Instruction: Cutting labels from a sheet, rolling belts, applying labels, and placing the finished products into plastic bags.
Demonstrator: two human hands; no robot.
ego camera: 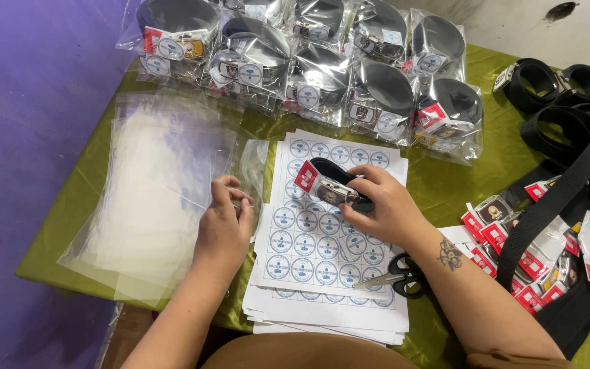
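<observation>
Bagging a rolled belt
My right hand (384,205) grips the coiled belt (332,184); my left hand (225,225) pinches a clear bag (165,178), which could slip.

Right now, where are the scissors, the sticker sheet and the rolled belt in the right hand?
scissors (404,276): head view, black handles.
sticker sheet (308,246): head view, middle rows of round stickers.
rolled belt (332,176): head view, black coil above buckle.

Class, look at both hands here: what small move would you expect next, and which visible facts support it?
Probably the left hand lifts and opens one clear plastic bag from the stack, so the rolled black belt with metal buckle in the right hand can slide in. Its fingers are already pinching a bag edge, and the finished bagged belts behind show that packing.
</observation>
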